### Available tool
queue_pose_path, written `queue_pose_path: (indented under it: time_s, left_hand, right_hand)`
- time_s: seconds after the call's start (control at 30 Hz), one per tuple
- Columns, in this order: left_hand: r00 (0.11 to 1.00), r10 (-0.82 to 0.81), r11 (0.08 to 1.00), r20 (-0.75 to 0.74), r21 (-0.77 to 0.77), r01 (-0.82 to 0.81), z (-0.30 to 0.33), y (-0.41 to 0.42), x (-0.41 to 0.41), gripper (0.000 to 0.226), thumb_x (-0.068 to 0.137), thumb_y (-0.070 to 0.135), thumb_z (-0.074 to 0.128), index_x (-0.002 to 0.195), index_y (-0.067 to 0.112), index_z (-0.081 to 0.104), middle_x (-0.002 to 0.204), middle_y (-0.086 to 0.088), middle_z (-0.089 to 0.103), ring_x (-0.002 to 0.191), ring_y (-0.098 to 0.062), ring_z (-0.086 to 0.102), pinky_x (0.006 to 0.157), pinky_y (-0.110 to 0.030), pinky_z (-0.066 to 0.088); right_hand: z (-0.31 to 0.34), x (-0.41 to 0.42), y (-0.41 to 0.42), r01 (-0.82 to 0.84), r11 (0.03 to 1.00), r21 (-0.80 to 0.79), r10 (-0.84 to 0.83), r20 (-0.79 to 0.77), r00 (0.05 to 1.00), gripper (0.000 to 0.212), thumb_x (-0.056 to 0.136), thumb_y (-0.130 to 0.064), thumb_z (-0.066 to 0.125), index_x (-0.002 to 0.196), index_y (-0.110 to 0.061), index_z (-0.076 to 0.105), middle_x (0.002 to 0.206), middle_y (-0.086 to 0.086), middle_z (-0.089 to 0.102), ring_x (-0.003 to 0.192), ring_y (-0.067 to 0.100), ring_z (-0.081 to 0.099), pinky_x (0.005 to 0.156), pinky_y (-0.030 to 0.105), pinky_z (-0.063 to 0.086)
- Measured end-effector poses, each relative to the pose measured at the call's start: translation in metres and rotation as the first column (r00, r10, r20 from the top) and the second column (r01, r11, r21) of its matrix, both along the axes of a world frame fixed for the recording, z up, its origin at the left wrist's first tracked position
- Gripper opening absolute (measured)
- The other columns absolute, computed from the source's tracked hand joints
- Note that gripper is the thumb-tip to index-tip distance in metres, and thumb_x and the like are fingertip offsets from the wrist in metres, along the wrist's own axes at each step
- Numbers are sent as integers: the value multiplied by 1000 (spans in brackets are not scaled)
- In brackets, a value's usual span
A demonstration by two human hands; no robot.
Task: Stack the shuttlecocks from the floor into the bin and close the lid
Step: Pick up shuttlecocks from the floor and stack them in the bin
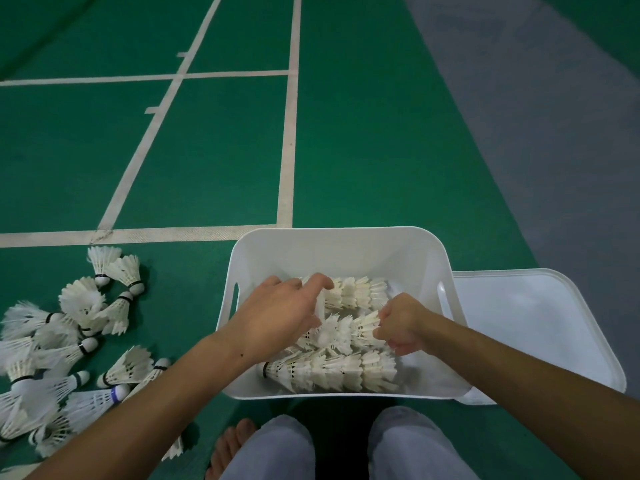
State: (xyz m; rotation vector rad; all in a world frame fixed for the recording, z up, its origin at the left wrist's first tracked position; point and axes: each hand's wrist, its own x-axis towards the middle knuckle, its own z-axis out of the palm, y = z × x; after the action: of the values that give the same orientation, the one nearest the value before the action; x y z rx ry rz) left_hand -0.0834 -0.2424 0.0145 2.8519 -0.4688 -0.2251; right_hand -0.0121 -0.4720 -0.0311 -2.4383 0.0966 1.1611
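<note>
Looking down, we see the green textured court floor (363, 133) crossed by pale woven-looking line tape (287, 133). On it sits our white plastic bin (339, 244), rectangular with rounded corners and slot handles. Its flat translucent lid (540, 327) lies on the floor, touching the bin's right side. Inside the bin, three rows of nested feather shuttlecocks (346, 374) lie sideways. A loose heap of shuttlecocks (79, 327) rests on the floor just left of the bin. Our left hand (277, 317) reaches into the bin, fingers curled over the rows. Our right hand (403, 323) pinches the feathered end of the middle row, fingers clamped together.
</note>
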Motion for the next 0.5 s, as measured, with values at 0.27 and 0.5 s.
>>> queue_pose_path:
  time_s: [0.27, 0.5]
  left_hand:
    - [998, 47, 983, 42, -178, -39, 8, 3, 4, 34, 90, 43, 79, 120, 34, 66, 96, 19, 76, 96, -7, 64, 93, -37, 48]
    - [989, -144, 969, 28, -199, 147, 15, -3, 18, 32, 91, 32, 80, 120, 39, 67, 100, 19, 75, 97, -9, 68, 92, -38, 49]
  right_hand:
    - [36, -16, -1, -199, 980, -26, 193, 385, 902, 21, 92, -29, 73, 87, -17, 57, 79, -2, 59, 72, 17, 57, 67, 31, 53]
    - [64, -30, 8, -402, 881, 249, 235, 507, 830, 26, 90, -37, 77, 114, -33, 68, 117, -11, 55, 105, 9, 58, 97, 37, 52]
